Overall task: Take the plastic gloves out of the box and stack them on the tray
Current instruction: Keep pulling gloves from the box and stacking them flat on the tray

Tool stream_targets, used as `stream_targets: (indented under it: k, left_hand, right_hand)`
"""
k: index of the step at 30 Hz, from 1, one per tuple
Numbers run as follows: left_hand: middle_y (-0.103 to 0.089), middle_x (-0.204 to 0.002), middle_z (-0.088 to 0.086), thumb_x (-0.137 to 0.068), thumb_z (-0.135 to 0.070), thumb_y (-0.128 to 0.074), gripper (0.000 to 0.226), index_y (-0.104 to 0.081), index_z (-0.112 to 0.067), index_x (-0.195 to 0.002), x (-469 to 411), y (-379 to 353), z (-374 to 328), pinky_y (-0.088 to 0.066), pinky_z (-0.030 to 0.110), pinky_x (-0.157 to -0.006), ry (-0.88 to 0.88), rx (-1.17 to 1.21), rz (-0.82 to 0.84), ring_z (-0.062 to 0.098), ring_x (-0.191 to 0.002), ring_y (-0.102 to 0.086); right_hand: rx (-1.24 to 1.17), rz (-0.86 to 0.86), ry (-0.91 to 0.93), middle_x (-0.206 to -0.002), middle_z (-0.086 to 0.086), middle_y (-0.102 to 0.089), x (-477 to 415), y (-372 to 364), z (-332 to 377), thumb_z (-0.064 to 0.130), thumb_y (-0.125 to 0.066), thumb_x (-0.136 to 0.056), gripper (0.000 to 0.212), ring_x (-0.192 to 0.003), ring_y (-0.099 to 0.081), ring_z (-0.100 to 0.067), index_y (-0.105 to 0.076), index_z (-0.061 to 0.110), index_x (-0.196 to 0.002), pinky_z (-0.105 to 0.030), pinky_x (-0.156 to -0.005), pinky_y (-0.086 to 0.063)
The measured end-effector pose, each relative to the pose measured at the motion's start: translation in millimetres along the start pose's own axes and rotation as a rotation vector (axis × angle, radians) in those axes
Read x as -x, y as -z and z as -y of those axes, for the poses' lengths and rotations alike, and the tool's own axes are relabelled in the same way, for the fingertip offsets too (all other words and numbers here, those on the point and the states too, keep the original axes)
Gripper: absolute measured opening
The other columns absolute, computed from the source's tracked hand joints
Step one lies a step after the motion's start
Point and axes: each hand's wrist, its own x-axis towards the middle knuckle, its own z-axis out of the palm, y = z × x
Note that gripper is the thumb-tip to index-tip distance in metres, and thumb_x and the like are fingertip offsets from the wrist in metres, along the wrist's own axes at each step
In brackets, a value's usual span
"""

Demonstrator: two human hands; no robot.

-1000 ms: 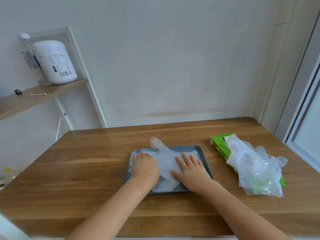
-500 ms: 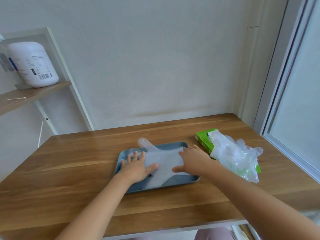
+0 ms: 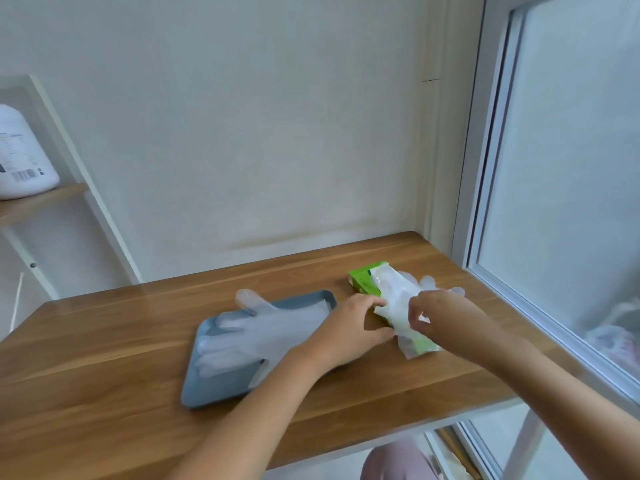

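**A:** Plastic gloves (image 3: 263,334) are what you asked about. Some lie flat already. Taking things by size, the wooden table (image 3: 104,393) comes first. Then there's the grey-blue tray (image 3: 221,389) on its near-left part. Those flat ones are spread on it, with one thumb poking over the far rim.

**B:** And the rest?

**A:** Right of the tray sits the green box (image 3: 363,280), with a crumpled bunch (image 3: 398,299) spilling over it. Both hands are there. The right hand (image 3: 440,313) pinches a fold of the bunch, fingers curled. The left hand (image 3: 349,327) touches the bunch's left edge with fingertips and thumb. I cannot tell whether it grips.

**B:** What could go wrong?

**A:** That film clings, I'd say. A pull on one glove may bring several out tangled. The light box may also slide toward the table's right edge unless the left hand pins it. And a crumpled glove dropped on the tray would ruffle the flat ones.
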Motion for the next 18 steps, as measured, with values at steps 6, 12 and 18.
stream_targets:
  k: [6,12,18]
  left_hand:
    - [-0.044,-0.147,-0.005,-0.090,-0.024,-0.066,0.060,-0.041,-0.023,-0.144,-16.5,-21.8,-6.9,-0.036,0.027,-0.108,0.069,0.144,0.012,0.013,-0.135,-0.040]
    - [-0.028,-0.157,0.002,-0.092,-0.002,-0.044,0.064,-0.028,-0.020,-0.151,-19.3,-23.3,-10.5,-0.024,0.029,-0.114,0.089,0.135,0.014,0.017,-0.144,-0.025]
    - [-0.027,-0.156,-0.002,-0.095,-0.005,-0.045,0.065,-0.021,-0.020,-0.153,-27.5,-25.9,-9.8,-0.023,0.018,-0.102,0.091,0.134,0.124,0.015,-0.142,-0.026]
  right_hand:
    - [-0.101,-0.099,-0.036,-0.102,0.002,-0.062,-8.7,-7.2,-15.7,0.030,-0.051,-0.096,0.013,-0.081,-0.062,-0.017,-0.045,0.022,-0.105,-0.035,-0.072,-0.052]
    - [-0.007,0.159,-0.010,-0.122,0.010,-0.051,-2.7,-9.8,-5.6,0.038,-0.065,-0.084,0.051,-0.104,-0.051,-0.013,-0.043,0.034,-0.130,-0.024,-0.080,-0.044]
    - [-0.292,-0.143,-0.123,-0.082,0.002,-0.067,-10.5,0.2,-21.8,0.018,-0.046,-0.097,0.019,-0.075,-0.065,-0.020,-0.060,0.019,-0.083,-0.030,-0.067,-0.051]
